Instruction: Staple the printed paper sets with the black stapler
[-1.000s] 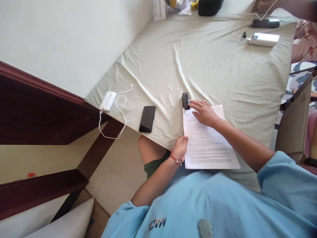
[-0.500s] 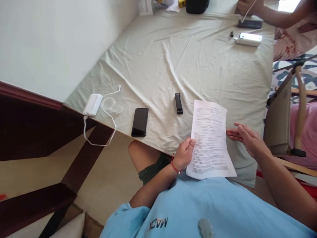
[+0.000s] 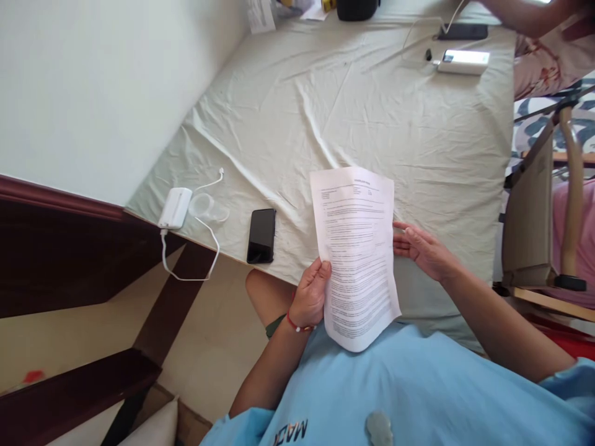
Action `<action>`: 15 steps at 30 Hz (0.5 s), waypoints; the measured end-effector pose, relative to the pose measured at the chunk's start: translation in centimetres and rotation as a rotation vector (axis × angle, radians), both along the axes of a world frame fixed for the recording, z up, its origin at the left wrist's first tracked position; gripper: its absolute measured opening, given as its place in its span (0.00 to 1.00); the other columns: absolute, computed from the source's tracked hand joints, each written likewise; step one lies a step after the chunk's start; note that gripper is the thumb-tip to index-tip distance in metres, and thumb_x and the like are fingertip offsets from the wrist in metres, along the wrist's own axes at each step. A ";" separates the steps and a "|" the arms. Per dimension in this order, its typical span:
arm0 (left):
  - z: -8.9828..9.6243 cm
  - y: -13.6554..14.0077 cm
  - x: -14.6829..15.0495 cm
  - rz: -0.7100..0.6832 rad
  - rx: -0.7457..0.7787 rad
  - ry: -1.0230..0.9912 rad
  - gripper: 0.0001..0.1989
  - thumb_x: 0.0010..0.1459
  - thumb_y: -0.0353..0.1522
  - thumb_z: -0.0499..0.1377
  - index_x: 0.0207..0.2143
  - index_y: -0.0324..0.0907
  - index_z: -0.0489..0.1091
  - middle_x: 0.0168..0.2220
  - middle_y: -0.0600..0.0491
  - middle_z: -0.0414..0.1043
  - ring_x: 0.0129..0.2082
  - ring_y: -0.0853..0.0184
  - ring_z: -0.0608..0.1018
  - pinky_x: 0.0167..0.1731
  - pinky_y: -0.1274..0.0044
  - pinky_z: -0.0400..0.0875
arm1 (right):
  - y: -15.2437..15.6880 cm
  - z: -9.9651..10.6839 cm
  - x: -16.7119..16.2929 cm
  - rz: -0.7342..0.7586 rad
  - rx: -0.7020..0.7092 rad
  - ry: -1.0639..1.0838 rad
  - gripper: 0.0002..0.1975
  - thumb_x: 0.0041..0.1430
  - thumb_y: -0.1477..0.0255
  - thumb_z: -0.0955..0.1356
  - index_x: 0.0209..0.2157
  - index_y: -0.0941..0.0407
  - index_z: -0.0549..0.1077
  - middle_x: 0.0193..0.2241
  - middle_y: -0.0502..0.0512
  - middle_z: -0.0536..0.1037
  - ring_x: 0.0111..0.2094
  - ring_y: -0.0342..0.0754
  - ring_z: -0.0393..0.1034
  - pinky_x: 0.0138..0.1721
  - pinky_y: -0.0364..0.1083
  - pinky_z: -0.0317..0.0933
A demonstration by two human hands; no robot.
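A printed sheet of paper (image 3: 357,254) is held up in front of my body, slightly bent, its text facing me. My left hand (image 3: 312,294) pinches its left edge, thumb on the front and fingers behind. At the right edge is my right hand (image 3: 425,251), fingers stretched out and palm toward the paper. Its fingertips reach the edge; whether they touch it I cannot tell. To the left of the sheet, a black phone (image 3: 261,236) lies on the cloth-covered table (image 3: 362,111).
A white power bank (image 3: 175,208) with a white cable sits by the table's left edge, next to a clear round lid (image 3: 202,204). At the far right are another white power bank (image 3: 463,62), a dark phone (image 3: 462,31) and another person's arm (image 3: 534,15). A folding chair (image 3: 530,217) stands at right.
The paper has moved left and been raised, both hands going with it. It now covers the small black device that lay on the table. The other person's arm at the top right has shifted.
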State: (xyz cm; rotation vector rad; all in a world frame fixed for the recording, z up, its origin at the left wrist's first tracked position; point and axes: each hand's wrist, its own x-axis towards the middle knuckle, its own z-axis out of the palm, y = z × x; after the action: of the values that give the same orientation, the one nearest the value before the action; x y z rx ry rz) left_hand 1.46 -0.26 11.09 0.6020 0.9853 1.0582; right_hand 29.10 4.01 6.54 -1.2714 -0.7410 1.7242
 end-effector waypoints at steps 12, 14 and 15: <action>-4.5 0.9 -2.7 0.050 0.130 0.565 0.24 0.67 0.54 0.58 0.43 0.42 0.75 0.41 0.48 0.83 0.43 0.61 0.84 0.44 0.71 0.79 | 3.4 -0.9 -3.3 -0.034 0.227 -0.200 0.19 0.54 0.52 0.77 0.37 0.52 0.77 0.31 0.51 0.80 0.30 0.49 0.72 0.32 0.48 0.67; -4.9 1.2 -3.9 0.075 0.167 0.741 0.22 0.69 0.53 0.56 0.41 0.42 0.72 0.39 0.48 0.82 0.38 0.62 0.84 0.38 0.72 0.79 | 4.0 -1.6 -3.2 -0.065 0.348 -0.427 0.17 0.58 0.53 0.73 0.30 0.53 0.72 0.25 0.48 0.73 0.27 0.46 0.65 0.29 0.46 0.60; -5.0 1.4 -4.7 0.119 0.188 0.849 0.21 0.70 0.51 0.55 0.43 0.43 0.72 0.40 0.48 0.82 0.38 0.62 0.84 0.38 0.71 0.79 | 4.1 -1.9 -3.1 -0.090 0.402 -0.555 0.18 0.60 0.55 0.71 0.26 0.52 0.68 0.22 0.47 0.69 0.26 0.44 0.60 0.28 0.46 0.56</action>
State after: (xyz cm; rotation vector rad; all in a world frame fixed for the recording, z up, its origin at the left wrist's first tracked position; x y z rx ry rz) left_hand -3.21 1.09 6.13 1.2116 1.6780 1.0123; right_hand 26.03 8.11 4.62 -1.4727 -1.2551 1.0720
